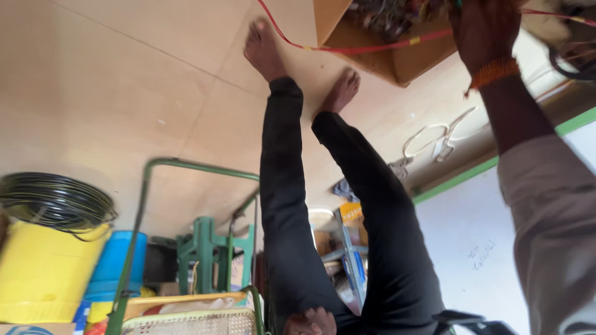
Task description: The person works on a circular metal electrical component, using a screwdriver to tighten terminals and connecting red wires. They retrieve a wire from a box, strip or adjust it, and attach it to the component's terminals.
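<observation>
The view looks down and back past my own legs (292, 205) in black trousers, with my bare feet (264, 46) on pale floor tiles. My right hand (485, 31), with an orange thread band at the wrist, reaches into an open cardboard box (413, 62) full of tangled wires (391, 13). Its fingers are hidden among them. A red wire (366, 48) runs from the floor across the box to that hand. My left hand (310, 322) rests by my thighs at the bottom edge, fingers curled and partly cut off.
A black wire coil (53, 198), a yellow bucket (46, 273) and a blue bucket (118, 260) stand at the left. A green metal frame (186, 164), green stools (208, 248), a woven basket (192, 322), white cable (434, 139) and a green-edged white wall (478, 248) surround me.
</observation>
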